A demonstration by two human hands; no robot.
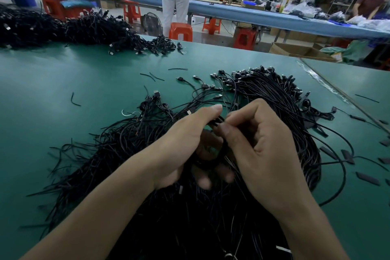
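Cable coil (219, 121), judged light and floppy, is being clasped across its loops by left hand (185, 139) and pinched just beyond by right hand (263, 150).

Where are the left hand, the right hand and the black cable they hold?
left hand (185, 143): head view, back of the hand.
right hand (260, 150): head view, back of the hand.
black cable (220, 120): head view, loop between both hands' fingertips.
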